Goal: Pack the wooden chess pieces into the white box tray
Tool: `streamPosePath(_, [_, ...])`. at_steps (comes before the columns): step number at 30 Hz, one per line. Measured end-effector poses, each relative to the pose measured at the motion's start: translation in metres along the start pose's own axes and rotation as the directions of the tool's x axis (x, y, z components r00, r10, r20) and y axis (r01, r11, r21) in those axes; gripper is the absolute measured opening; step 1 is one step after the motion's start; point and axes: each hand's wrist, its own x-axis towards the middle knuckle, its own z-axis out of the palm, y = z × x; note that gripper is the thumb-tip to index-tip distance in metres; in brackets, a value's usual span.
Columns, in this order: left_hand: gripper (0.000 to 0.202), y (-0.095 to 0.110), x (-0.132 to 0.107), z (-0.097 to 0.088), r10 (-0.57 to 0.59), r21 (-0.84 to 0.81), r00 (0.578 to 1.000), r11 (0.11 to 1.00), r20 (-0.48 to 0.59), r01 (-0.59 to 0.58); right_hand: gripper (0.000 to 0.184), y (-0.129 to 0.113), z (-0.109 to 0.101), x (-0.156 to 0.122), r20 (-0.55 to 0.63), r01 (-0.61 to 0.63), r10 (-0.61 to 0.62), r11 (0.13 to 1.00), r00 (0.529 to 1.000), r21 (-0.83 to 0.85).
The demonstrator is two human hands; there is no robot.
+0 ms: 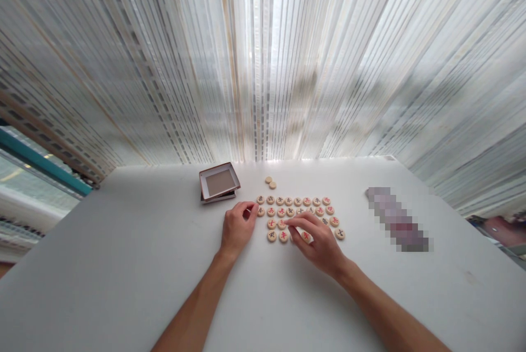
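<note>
Round wooden Chinese chess pieces with red or black characters lie in rows on the white table. My left hand is at the left end of the rows, its thumb and fingers closed at the edge of a piece in the second row. Over the lower rows reaches my right hand, thumb and index finger curled close together. Its index fingertip meets the right edge of a red-marked piece in the third row. Several pieces are partly hidden beneath this hand.
Behind my left hand stands an open shallow box, tilted on another box part. Two blank-faced pieces lie beyond the top row. A pixelated long object is at the right. Sheer striped curtains hang along the table's far edge.
</note>
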Motion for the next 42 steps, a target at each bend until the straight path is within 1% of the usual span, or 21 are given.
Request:
streamPosePath(4, [0.022, 0.001, 0.000, 0.000, -0.003, -0.009, 1.000, 1.000, -0.017, 0.003, 0.019, 0.005, -0.002, 0.004, -0.038, -0.042, 0.041, 0.999, 0.998, -0.028])
streamPosePath(7, [0.022, 0.001, -0.001, 0.000, -0.009, -0.019, 0.999, 1.000, -0.032, 0.008, 0.017, 0.006, -0.004, 0.015, -0.051, -0.085, 0.083, 0.995, 0.995, -0.052])
streamPosePath(10, [0.023, 0.001, -0.001, 0.000, -0.013, -0.036, 0.999, 0.999, -0.039, 0.012, 0.020, 0.007, -0.006, 0.034, 0.025, -0.179, 0.184, 0.974, 0.983, -0.140])
streamPosePath(12, [0.024, 0.000, -0.001, 0.000, -0.014, -0.052, 0.999, 0.999, -0.041, 0.012, 0.028, 0.011, -0.004, 0.052, 0.120, -0.242, 0.278, 0.938, 0.953, -0.246])
streamPosePath(13, [0.024, 0.000, -0.001, 0.000, -0.014, -0.061, 0.999, 0.998, -0.041, 0.011, 0.031, 0.015, -0.002, 0.062, 0.138, -0.251, 0.296, 0.929, 0.945, -0.272])
streamPosePath(18, [0.024, 0.000, -0.002, 0.001, -0.010, -0.086, 0.999, 0.996, -0.045, 0.006, 0.037, 0.046, 0.016, 0.111, 0.196, -0.274, 0.366, 0.884, 0.910, -0.379])
streamPosePath(21, [0.023, -0.002, -0.001, 0.002, -0.011, -0.087, 0.998, 0.996, -0.056, 0.006, 0.044, 0.065, 0.031, 0.131, 0.230, -0.279, 0.412, 0.847, 0.882, -0.452])
streamPosePath(22, [0.023, -0.002, -0.001, 0.002, -0.011, -0.087, 0.998, 0.996, -0.059, 0.005, 0.043, 0.070, 0.037, 0.136, 0.242, -0.278, 0.427, 0.836, 0.871, -0.473])
streamPosePath(25, [0.021, -0.003, -0.001, 0.002, -0.007, -0.089, 0.998, 0.996, -0.066, 0.001, 0.032, 0.080, 0.051, 0.146, 0.257, -0.269, 0.453, 0.806, 0.854, -0.527])
streamPosePath(29, [0.020, -0.004, -0.001, 0.003, -0.006, -0.097, 0.998, 0.995, -0.065, 0.000, 0.031, 0.083, 0.061, 0.153, 0.268, -0.243, 0.453, 0.790, 0.850, -0.563])
streamPosePath(33, [0.021, -0.003, -0.001, 0.002, -0.008, -0.103, 0.998, 0.995, -0.057, 0.002, 0.031, 0.078, 0.059, 0.154, 0.308, -0.192, 0.405, 0.819, 0.861, -0.540])
streamPosePath(36, [0.021, -0.003, -0.002, 0.001, -0.007, -0.102, 0.999, 0.995, -0.051, 0.002, 0.025, 0.069, 0.050, 0.150, 0.317, -0.152, 0.338, 0.858, 0.886, -0.490])
streamPosePath(38, [0.021, -0.002, -0.002, 0.001, -0.005, -0.097, 0.999, 0.995, -0.051, 0.000, 0.026, 0.059, 0.040, 0.141, 0.322, -0.131, 0.295, 0.886, 0.899, -0.445])
streamPosePath(40, [0.021, -0.001, -0.002, 0.000, 0.000, -0.091, 0.999, 0.996, -0.051, -0.004, 0.026, 0.046, 0.029, 0.128, 0.336, -0.109, 0.253, 0.914, 0.907, -0.391])
streamPosePath(42, [0.021, 0.000, -0.002, 0.000, 0.011, -0.082, 0.999, 0.997, -0.049, -0.015, 0.022, 0.032, 0.017, 0.111, 0.347, -0.083, 0.206, 0.938, 0.915, -0.337])
